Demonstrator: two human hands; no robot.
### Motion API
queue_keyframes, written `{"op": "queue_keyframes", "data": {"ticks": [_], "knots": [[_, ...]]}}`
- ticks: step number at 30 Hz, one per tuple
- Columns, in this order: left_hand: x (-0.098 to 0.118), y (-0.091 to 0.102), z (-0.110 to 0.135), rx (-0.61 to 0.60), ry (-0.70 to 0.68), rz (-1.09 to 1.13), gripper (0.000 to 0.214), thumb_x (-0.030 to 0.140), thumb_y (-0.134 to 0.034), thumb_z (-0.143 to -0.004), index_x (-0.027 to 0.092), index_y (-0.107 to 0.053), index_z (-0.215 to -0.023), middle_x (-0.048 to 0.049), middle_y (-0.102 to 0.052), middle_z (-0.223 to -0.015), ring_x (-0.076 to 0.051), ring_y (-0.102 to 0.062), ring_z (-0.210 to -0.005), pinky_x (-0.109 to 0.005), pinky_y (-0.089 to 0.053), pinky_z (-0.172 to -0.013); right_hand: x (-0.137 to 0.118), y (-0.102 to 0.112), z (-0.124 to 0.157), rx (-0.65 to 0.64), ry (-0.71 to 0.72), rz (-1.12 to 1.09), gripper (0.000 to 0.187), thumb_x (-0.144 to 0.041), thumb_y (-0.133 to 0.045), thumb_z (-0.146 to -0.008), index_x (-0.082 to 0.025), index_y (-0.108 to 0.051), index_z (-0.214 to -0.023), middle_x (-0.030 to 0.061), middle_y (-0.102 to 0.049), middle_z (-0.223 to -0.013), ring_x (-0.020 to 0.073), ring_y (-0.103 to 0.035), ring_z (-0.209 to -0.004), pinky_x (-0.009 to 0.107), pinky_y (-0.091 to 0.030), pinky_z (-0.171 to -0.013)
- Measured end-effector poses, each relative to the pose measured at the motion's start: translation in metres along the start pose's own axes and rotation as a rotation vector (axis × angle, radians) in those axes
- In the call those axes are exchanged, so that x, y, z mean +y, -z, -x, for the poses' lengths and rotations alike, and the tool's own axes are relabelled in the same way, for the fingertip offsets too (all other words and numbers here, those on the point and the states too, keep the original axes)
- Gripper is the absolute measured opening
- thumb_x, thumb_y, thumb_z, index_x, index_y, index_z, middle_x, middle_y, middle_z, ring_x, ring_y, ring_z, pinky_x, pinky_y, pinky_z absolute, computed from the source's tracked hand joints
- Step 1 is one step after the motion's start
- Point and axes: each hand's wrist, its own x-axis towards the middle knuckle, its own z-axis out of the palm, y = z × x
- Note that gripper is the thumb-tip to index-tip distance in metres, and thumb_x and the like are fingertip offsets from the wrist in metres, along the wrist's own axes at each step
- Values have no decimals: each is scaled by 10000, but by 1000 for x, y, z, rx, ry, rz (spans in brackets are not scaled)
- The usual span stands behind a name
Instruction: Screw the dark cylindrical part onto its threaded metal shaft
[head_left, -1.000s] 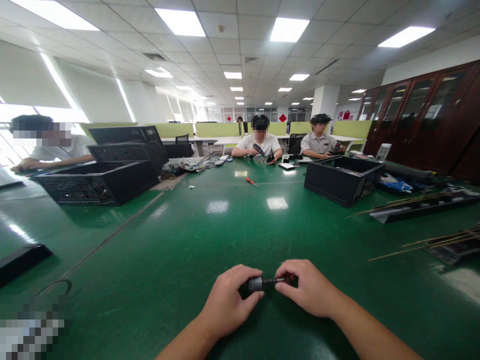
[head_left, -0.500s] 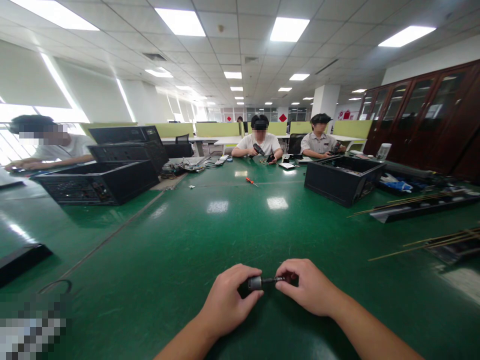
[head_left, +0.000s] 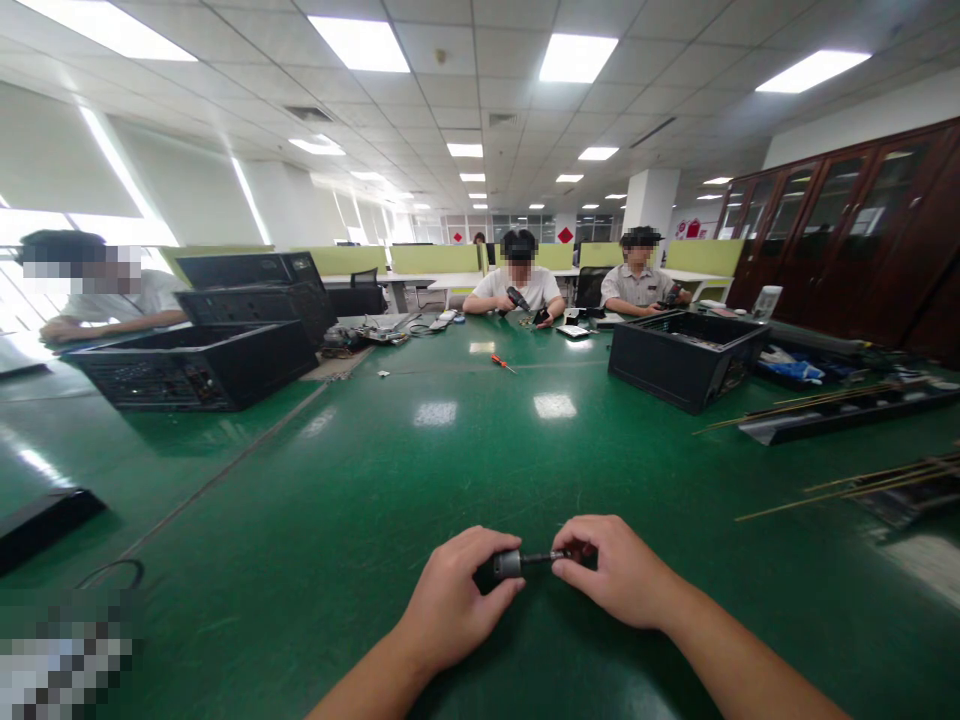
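Head view: my left hand (head_left: 454, 594) pinches the barrel (head_left: 508, 564), right hand (head_left: 621, 572) pinches the shaft (head_left: 535, 558), both in line over the table (head_left: 480, 460); probably stiff, lightish, slick metal, best held round the barrel's sides.

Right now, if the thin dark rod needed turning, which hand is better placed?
Probably the right hand: it pinches the rod near one end, while the left hand holds the grey cylinder at the other.
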Motion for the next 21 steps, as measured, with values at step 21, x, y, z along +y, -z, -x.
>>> {"op": "queue_keyframes", "data": {"ticks": [21], "knots": [[0, 3, 1, -8, 25, 15, 303, 174, -714, -780, 243, -682, -1074, -29, -727, -980, -203, -676, -907, -344, -529, -840, 2, 4, 1, 8, -9, 6, 67, -245, -663, -850, -210, -711, -880, 0, -683, -800, 161, -616, -753, 266, -436, -710]]}}
